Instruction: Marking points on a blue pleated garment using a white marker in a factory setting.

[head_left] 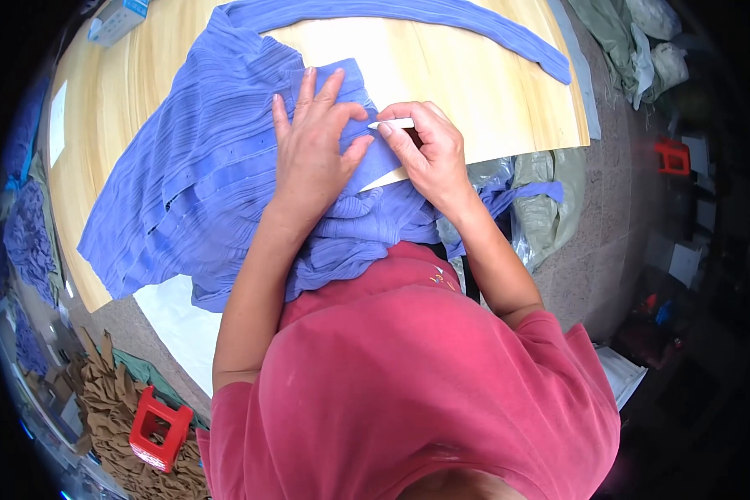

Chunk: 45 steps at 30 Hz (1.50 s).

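Pleated blue fabric lay spread over the wooden table in the head view, its bulk hanging off the near edge toward the person's red shirt. Left hand was open, palm down, fingers splayed flat on the fabric, probably to pin it taut so the pleats wouldn't shift. Right hand was closed in a pinch on a small white chalk piece, tip touching the fabric just beside the left fingertips. That put the fabric directly under both hands, the chalk tip close by the pinned patch. A separate blue strip lay along the table's far side, well apart from both hands. Red stool stood on the floor off the table's near-left corner.
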Each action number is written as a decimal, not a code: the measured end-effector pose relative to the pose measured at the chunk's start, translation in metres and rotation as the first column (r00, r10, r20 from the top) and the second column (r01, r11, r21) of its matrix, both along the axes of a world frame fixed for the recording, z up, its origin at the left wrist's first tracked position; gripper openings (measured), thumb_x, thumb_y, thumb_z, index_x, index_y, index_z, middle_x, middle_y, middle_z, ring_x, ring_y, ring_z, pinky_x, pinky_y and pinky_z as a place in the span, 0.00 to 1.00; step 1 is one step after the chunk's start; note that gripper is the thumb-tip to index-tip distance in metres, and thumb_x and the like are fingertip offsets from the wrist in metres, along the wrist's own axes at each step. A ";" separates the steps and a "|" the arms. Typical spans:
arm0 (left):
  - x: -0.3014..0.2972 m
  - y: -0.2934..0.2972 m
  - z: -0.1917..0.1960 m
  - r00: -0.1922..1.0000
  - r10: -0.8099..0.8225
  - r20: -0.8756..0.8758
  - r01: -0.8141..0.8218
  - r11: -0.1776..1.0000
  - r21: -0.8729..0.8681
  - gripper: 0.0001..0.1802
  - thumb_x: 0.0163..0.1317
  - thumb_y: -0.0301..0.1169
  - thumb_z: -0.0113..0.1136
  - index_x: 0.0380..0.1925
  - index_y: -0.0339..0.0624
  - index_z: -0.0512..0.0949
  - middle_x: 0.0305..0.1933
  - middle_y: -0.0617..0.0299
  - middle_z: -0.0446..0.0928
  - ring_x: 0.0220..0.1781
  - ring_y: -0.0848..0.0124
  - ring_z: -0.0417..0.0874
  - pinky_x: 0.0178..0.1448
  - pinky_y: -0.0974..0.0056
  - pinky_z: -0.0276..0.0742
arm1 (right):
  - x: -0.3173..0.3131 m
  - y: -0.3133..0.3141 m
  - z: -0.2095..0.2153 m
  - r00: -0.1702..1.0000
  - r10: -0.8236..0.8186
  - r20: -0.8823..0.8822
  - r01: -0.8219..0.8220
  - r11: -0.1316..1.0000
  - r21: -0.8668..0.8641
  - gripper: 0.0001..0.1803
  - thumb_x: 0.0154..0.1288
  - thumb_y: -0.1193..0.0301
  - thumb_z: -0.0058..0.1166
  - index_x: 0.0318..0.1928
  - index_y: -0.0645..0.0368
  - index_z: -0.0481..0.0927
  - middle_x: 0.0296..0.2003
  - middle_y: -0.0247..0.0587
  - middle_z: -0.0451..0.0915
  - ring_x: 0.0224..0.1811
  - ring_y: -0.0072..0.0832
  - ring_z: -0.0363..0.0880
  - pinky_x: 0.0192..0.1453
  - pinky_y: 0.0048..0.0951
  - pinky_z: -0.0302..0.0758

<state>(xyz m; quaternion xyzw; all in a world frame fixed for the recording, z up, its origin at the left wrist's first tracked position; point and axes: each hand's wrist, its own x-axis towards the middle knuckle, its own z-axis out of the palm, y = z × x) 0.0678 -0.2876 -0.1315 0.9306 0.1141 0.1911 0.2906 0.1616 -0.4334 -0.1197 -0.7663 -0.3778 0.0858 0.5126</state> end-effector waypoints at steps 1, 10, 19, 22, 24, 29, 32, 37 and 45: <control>0.000 0.000 0.000 1.000 0.002 -0.001 -0.002 1.000 -0.002 0.15 0.51 0.32 0.71 0.39 0.49 0.79 0.70 0.52 0.67 0.78 0.51 0.54 0.74 0.31 0.41 | 0.000 0.000 -0.001 1.000 -0.002 0.013 0.002 1.000 0.003 0.06 0.64 0.74 0.61 0.41 0.61 0.82 0.33 0.39 0.80 0.34 0.27 0.78 0.38 0.26 0.74; 0.001 0.000 0.001 1.000 0.001 0.009 -0.001 1.000 -0.005 0.14 0.51 0.32 0.70 0.38 0.49 0.79 0.70 0.52 0.67 0.77 0.52 0.55 0.74 0.31 0.42 | 0.001 0.003 0.000 0.999 -0.002 0.040 0.002 1.000 -0.007 0.05 0.63 0.74 0.61 0.38 0.60 0.82 0.31 0.39 0.79 0.34 0.27 0.78 0.37 0.26 0.74; -0.003 0.005 0.004 1.000 -0.025 -0.003 0.025 0.999 0.043 0.22 0.49 0.36 0.73 0.45 0.50 0.78 0.72 0.53 0.64 0.78 0.50 0.53 0.73 0.29 0.42 | 0.039 0.003 -0.016 0.997 -0.081 0.019 0.079 0.993 0.090 0.10 0.72 0.66 0.54 0.34 0.58 0.79 0.24 0.28 0.77 0.23 0.15 0.71 0.27 0.18 0.68; -0.019 0.013 0.014 0.977 0.213 0.026 -0.215 0.972 0.093 0.43 0.44 0.44 0.76 0.61 0.47 0.69 0.74 0.52 0.59 0.78 0.50 0.52 0.73 0.30 0.44 | 0.043 0.001 0.000 0.754 -0.100 -0.649 0.358 0.891 0.279 0.12 0.74 0.65 0.49 0.36 0.59 0.77 0.24 0.33 0.78 0.23 0.15 0.71 0.27 0.18 0.69; -0.031 0.024 0.015 0.983 0.176 -0.061 -0.168 0.978 0.121 0.39 0.46 0.43 0.75 0.59 0.45 0.70 0.73 0.52 0.60 0.77 0.50 0.53 0.72 0.31 0.46 | 0.042 -0.002 -0.004 0.814 -0.083 -0.575 0.298 0.910 0.289 0.11 0.74 0.66 0.49 0.36 0.60 0.77 0.25 0.34 0.78 0.23 0.16 0.71 0.27 0.18 0.69; -0.102 0.064 0.023 0.983 0.172 -0.062 -0.162 0.977 0.142 0.18 0.47 0.22 0.63 0.41 0.37 0.75 0.46 0.49 0.79 0.52 0.50 0.79 0.55 0.56 0.75 | 0.047 -0.006 -0.015 0.844 -0.021 -0.536 0.171 0.958 0.232 0.10 0.74 0.66 0.49 0.38 0.59 0.78 0.26 0.32 0.79 0.23 0.15 0.71 0.28 0.18 0.71; -0.232 0.172 0.002 0.677 0.718 0.161 -0.728 0.686 0.007 0.19 0.55 0.25 0.58 0.49 0.35 0.75 0.44 0.51 0.79 0.46 0.55 0.81 0.55 0.56 0.74 | 0.056 -0.016 -0.013 0.821 -0.018 -0.571 0.171 0.961 0.216 0.11 0.75 0.65 0.48 0.39 0.59 0.78 0.26 0.33 0.79 0.23 0.16 0.72 0.30 0.20 0.74; -0.504 0.230 -0.024 0.071 0.965 0.254 -0.975 0.014 0.221 0.23 0.57 0.33 0.57 0.53 0.36 0.77 0.48 0.44 0.81 0.51 0.46 0.80 0.55 0.51 0.73 | 0.046 -0.014 0.000 0.738 0.087 -0.669 0.223 0.905 0.363 0.11 0.73 0.69 0.44 0.39 0.63 0.76 0.36 0.44 0.82 0.36 0.25 0.79 0.45 0.28 0.79; -0.730 0.014 -0.245 -0.286 0.930 -0.230 -0.826 -0.118 0.551 0.17 0.57 0.35 0.56 0.35 0.29 0.83 0.37 0.41 0.83 0.36 0.43 0.83 0.41 0.47 0.78 | -0.056 -0.015 0.014 0.733 0.410 -0.543 -0.493 0.870 -0.008 0.13 0.61 0.76 0.56 0.46 0.62 0.80 0.42 0.35 0.79 0.46 0.23 0.75 0.48 0.26 0.73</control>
